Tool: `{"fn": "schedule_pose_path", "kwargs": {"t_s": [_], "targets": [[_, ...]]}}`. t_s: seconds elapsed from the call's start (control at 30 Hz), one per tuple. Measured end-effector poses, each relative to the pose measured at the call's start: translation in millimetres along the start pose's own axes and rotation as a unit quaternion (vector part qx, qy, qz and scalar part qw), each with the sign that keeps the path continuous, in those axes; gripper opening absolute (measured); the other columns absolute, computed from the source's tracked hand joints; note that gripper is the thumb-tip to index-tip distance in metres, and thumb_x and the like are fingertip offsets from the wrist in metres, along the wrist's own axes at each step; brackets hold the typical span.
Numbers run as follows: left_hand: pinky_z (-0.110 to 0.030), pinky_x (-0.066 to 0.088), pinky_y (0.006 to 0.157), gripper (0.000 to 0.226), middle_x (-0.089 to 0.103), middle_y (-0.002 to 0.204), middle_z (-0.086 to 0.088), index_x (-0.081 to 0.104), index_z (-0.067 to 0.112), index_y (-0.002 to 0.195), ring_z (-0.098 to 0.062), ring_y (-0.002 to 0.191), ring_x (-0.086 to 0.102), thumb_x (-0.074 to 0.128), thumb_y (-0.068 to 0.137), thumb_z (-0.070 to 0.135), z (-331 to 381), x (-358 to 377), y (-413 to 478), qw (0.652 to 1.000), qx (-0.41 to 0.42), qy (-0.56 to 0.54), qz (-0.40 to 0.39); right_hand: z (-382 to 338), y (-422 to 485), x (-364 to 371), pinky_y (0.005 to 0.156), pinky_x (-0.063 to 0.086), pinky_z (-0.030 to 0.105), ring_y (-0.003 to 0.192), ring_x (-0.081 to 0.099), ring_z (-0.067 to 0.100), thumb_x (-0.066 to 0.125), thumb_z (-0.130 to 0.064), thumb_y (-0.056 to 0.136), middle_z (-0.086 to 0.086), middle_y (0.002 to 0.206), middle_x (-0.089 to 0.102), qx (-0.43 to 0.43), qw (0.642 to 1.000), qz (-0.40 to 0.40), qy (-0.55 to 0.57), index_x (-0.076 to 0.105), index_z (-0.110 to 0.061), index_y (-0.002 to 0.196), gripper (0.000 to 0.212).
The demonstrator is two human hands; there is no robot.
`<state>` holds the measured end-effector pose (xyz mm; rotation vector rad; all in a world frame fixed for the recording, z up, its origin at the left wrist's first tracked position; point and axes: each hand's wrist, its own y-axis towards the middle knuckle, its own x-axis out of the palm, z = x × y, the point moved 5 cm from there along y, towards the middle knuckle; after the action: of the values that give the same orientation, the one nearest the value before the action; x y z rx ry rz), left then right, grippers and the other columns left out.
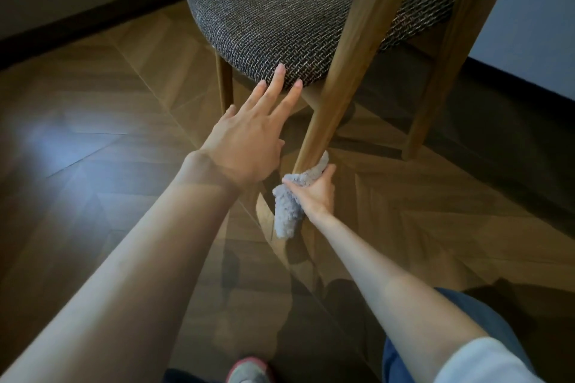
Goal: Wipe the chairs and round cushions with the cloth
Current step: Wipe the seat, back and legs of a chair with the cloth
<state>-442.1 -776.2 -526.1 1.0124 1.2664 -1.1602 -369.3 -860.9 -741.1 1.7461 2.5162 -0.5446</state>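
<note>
A wooden chair with a grey woven seat (280, 31) stands close in front of me, its backrest cut off at the top of the view. My right hand (314, 190) grips a fluffy light-grey cloth (287, 211) wrapped around the lower part of the chair's near wooden leg (345, 71). The cloth's loose end hangs down below my fist. My left hand (249, 137) reaches out with straight fingers, and its fingertips touch the front edge of the seat.
Herringbone wood floor (93, 134) spreads all around. A dark skirting board (77, 19) and wall run behind on the left, another wall at the right. Two other chair legs (435, 87) stand behind. My knee in blue trousers (485, 317) and a slipper (249, 370) show at the bottom.
</note>
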Motion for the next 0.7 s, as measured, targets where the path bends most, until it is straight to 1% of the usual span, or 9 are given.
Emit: {"fn": "schedule_pose_path", "kwargs": {"t_s": [0.07, 0.17, 0.23, 0.3, 0.37, 0.47, 0.57, 0.63, 0.7], "targets": [[-0.048, 0.018, 0.119, 0.079, -0.026, 0.157, 0.004, -0.014, 0.030, 0.151, -0.019, 0.148, -0.009, 0.045, 0.099, 0.019, -2, -1, 0, 1.000, 0.004, -0.006, -0.001, -30, -7, -14, 0.086, 0.050, 0.022, 0.099, 0.059, 0.009, 0.083, -0.038, 0.072, -0.014, 0.103, 0.049, -0.096, 0.991, 0.088, 0.012, 0.028, -0.026, 0.120, 0.075], [-0.048, 0.019, 0.118, 0.079, -0.026, 0.157, 0.006, -0.014, 0.033, 0.150, -0.018, 0.148, -0.009, 0.045, 0.098, 0.018, -5, 0, 0, 1.000, 0.009, -0.016, 0.004, -75, -13, -37, 0.078, 0.049, 0.010, 0.088, 0.056, -0.001, 0.085, -0.036, 0.069, -0.024, 0.097, 0.045, -0.238, 0.949, 0.204, 0.023, 0.036, -0.010, 0.115, 0.072], [-0.047, 0.020, 0.118, 0.079, -0.025, 0.157, 0.006, -0.013, 0.033, 0.150, -0.018, 0.148, -0.008, 0.045, 0.098, 0.018, -5, 1, 1, 1.000, 0.011, -0.016, 0.009, -89, -14, -42, 0.075, 0.052, 0.013, 0.087, 0.058, 0.001, 0.086, -0.035, 0.068, -0.024, 0.096, 0.046, -0.276, 0.931, 0.236, 0.035, 0.037, -0.008, 0.112, 0.070], [-0.046, 0.021, 0.118, 0.078, -0.025, 0.157, 0.005, -0.012, 0.032, 0.151, -0.018, 0.148, -0.007, 0.044, 0.098, 0.018, -3, 1, 0, 1.000, 0.010, -0.017, 0.012, -89, -13, -39, 0.073, 0.056, 0.021, 0.086, 0.061, 0.007, 0.085, -0.035, 0.069, -0.019, 0.097, 0.050, -0.277, 0.927, 0.248, 0.053, 0.035, -0.012, 0.110, 0.069], [-0.043, 0.021, 0.118, 0.078, -0.026, 0.157, 0.005, -0.012, 0.031, 0.151, -0.017, 0.148, -0.006, 0.044, 0.099, 0.018, -1, 1, 0, 1.000, 0.007, -0.018, 0.014, -77, -12, -29, 0.075, 0.058, 0.028, 0.089, 0.064, 0.010, 0.085, -0.035, 0.069, -0.014, 0.099, 0.053, -0.264, 0.932, 0.242, 0.062, 0.033, -0.019, 0.110, 0.068], [-0.039, 0.023, 0.118, 0.081, -0.030, 0.155, 0.005, -0.015, 0.030, 0.151, -0.016, 0.148, -0.005, 0.045, 0.098, 0.017, 0, 4, 0, 1.000, 0.005, -0.016, 0.015, -44, -5, -12, 0.080, 0.058, 0.028, 0.093, 0.065, 0.011, 0.085, -0.036, 0.069, -0.007, 0.105, 0.057, -0.211, 0.952, 0.213, 0.063, 0.032, -0.025, 0.112, 0.069], [-0.041, 0.024, 0.117, 0.083, -0.033, 0.154, 0.005, -0.017, 0.030, 0.150, -0.017, 0.148, -0.006, 0.047, 0.098, 0.016, -2, 7, 2, 1.000, 0.005, -0.018, 0.013, -6, 1, 8, 0.079, 0.054, 0.023, 0.096, 0.065, 0.016, 0.084, -0.039, 0.070, -0.002, 0.108, 0.058, -0.099, 0.981, 0.154, 0.057, 0.030, -0.027, 0.115, 0.071], [-0.041, 0.024, 0.117, 0.084, -0.034, 0.154, 0.005, -0.018, 0.030, 0.149, -0.017, 0.148, -0.007, 0.047, 0.098, 0.016, -2, 7, 3, 1.000, 0.006, -0.019, 0.009, 21, 5, 21, 0.081, 0.047, 0.021, 0.099, 0.062, 0.020, 0.084, -0.037, 0.071, 0.002, 0.113, 0.057, -0.008, 0.995, 0.087, 0.049, 0.029, -0.023, 0.124, 0.078], [-0.043, 0.024, 0.117, 0.086, -0.034, 0.153, 0.005, -0.019, 0.031, 0.149, -0.016, 0.148, -0.007, 0.048, 0.097, 0.015, -3, 9, 3, 1.000, 0.007, -0.028, 0.005, 46, 8, 31, 0.085, 0.043, 0.022, 0.100, 0.057, 0.018, 0.084, -0.033, 0.071, 0.006, 0.121, 0.055, 0.075, 0.996, 0.001, 0.049, 0.024, -0.019, 0.136, 0.090]]}}
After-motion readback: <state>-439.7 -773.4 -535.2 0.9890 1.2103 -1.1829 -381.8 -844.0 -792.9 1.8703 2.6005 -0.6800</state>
